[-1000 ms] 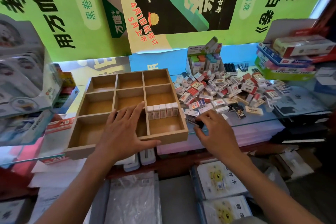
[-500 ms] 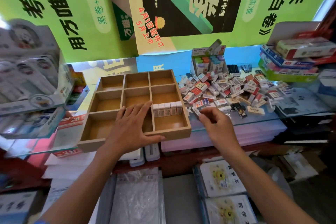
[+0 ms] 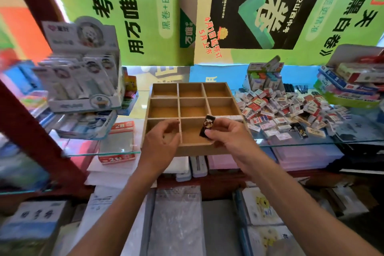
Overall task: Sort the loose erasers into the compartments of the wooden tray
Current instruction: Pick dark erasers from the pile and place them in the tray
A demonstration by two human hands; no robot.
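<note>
Across the glass desk (image 3: 311, 141) in front of you, one wooden tray (image 3: 164, 100) sits with nine compartments in a three-by-three grid. Six of them, the far and middle rows, show bare wood floors. Your hands cover parts of the near row, so its contents are partly hidden; white erasers (image 3: 233, 118) peek out at the far edge of the near-right compartment, too hidden to count. To the right of the tray lies one big heap of loose erasers (image 3: 291, 108), too many and too jumbled to count, mostly white with red or blue sleeves, a couple black. Your two hands hover over the tray's near row. Your right hand (image 3: 230, 137) pinches one black eraser (image 3: 207, 125) between thumb and fingers, holding it tilted upright above the near-middle compartment. Your left hand (image 3: 160, 141) holds nothing, its fingers loosely curled over the near-left compartment, just beside the eraser.
</note>
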